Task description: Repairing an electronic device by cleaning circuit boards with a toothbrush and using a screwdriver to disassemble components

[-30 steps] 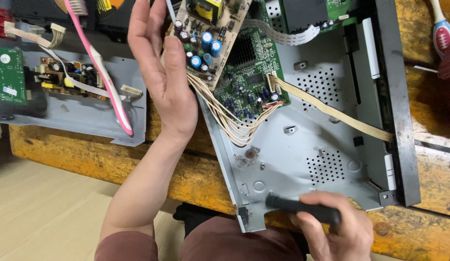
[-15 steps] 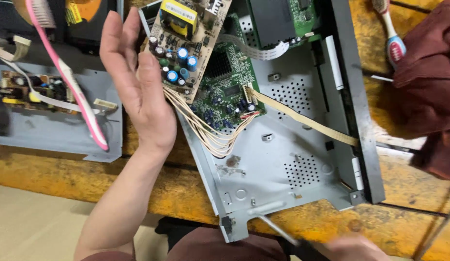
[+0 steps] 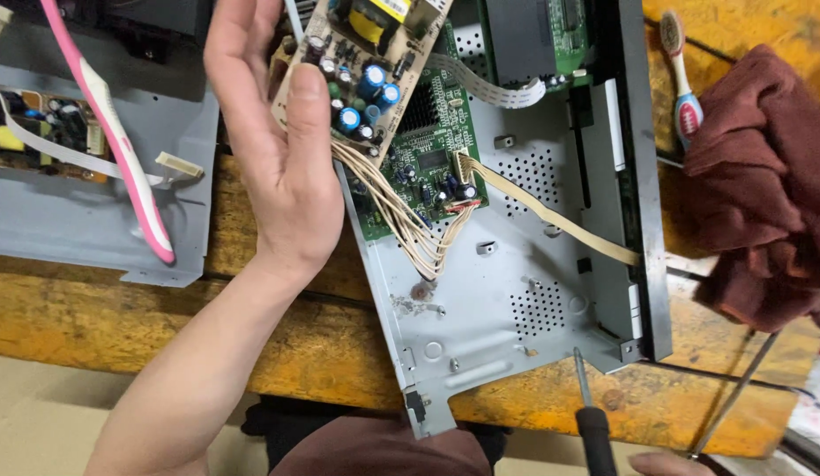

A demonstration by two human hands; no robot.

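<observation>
My left hand [image 3: 278, 141] holds a tan power-supply circuit board [image 3: 361, 62] by its edge, lifted and tilted above a grey metal chassis [image 3: 498, 317]. A bundle of pale wires [image 3: 401, 229] runs from that board down to a green circuit board [image 3: 423, 163] fixed in the chassis. A flat beige ribbon cable [image 3: 551, 216] crosses the chassis to its right wall. My right hand [image 3: 670, 463] is barely visible at the bottom edge, gripping a black-handled screwdriver [image 3: 591, 414] whose tip points at the chassis's near corner.
A second grey chassis [image 3: 93, 220] with a small board lies at left, a pink toothbrush [image 3: 110, 123] across it. A dark red cloth [image 3: 763, 185] and another toothbrush [image 3: 683, 79] lie at right on the worn orange wooden bench [image 3: 251, 353]. A thin metal rod [image 3: 736, 388] lies at lower right.
The view has shifted, so the chassis and boards sit lower and left in frame. My right hand with the screwdriver has moved right and down, nearly out of frame. My left hand keeps holding the tan board.
</observation>
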